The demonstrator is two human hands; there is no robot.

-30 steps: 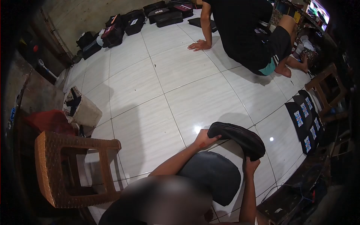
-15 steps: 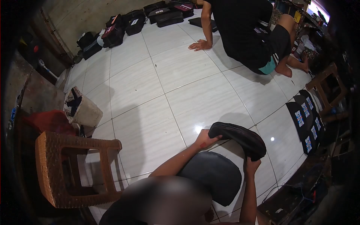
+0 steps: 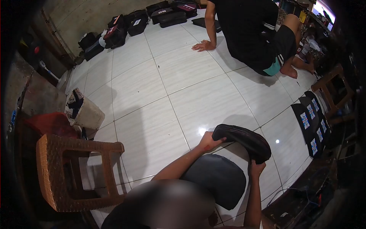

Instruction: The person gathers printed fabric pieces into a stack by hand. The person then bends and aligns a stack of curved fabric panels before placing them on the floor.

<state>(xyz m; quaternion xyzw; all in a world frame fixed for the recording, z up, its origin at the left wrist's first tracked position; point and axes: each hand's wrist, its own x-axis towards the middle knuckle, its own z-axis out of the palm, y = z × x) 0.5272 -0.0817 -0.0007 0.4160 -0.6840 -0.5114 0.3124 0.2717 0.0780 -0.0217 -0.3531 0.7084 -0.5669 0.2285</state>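
Note:
A black curved bag piece with thin reddish lines along it is stretched between my hands above the tiled floor. My left hand is closed on its left end, thumb on the near side. At the lower right end, my right hand grips it from below, its fingers partly hidden. Just under my left forearm and apart from the held piece lies a dark grey rounded panel. Its near edge is hidden behind a blurred area.
A brown woven-pattern stool and a dirty white bin are on the left. Black pieces with printed patches lie at right. Another person sits ahead, one hand on the floor. Several bags line the wall.
The held piece has turned very slightly, so more of its reddish line shows. My hands have hardly moved. The other person's torso has shifted a little.

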